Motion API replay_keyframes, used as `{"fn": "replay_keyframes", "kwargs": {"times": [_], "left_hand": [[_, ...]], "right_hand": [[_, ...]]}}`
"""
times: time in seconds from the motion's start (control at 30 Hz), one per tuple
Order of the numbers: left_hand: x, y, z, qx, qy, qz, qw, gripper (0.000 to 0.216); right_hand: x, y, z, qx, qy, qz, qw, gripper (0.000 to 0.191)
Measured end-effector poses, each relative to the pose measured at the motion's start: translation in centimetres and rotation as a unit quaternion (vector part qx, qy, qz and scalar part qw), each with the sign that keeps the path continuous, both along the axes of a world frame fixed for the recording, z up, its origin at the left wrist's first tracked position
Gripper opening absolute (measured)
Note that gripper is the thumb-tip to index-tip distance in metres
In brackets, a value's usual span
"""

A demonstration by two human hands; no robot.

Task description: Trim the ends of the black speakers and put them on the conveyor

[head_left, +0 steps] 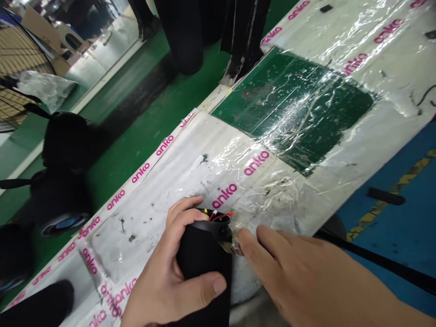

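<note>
My left hand [180, 268] is wrapped round a black cylindrical housing [200, 254], its thumb along the near side and its fingers over the top rim. Out of the open top come thin red wires [220, 218] with small yellow, white and red connectors. At the right of the rim, my right hand [282, 263] pinches a small tool with a flat metal blade [225, 246]. The blade's tip lies against the housing just below the rim; the rest of the tool is mostly hidden by the fingers.
Beneath is a worktable [153, 204] covered in white printed plastic, with a green patch [306, 109] under clear film. More black cylinders [64, 200] stand at the left, and a black tube [184, 36] at the back. A black strap [381, 259] crosses the blue floor at right.
</note>
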State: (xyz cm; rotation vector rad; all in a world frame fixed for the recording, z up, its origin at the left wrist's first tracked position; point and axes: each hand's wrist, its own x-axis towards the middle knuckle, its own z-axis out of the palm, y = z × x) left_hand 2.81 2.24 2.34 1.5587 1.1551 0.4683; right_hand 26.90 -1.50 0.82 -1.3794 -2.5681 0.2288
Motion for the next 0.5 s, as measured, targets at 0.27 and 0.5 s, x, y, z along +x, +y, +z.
{"fn": "replay_keyframes", "kwargs": {"times": [0.27,0.5], "left_hand": [[-0.2,-0.1,-0.4,-0.026,-0.037,0.023,0.999,0.06],[0.0,0.0,-0.7,0.01,-0.045,0.018,0.999,0.055]], "right_hand": [[0.1,0.9,-3.0,-0.101,0.075,0.026,0.992,0.057],[0.5,1.8,-1.2,-0.126,0.055,0.044,0.989,0.046]]}}
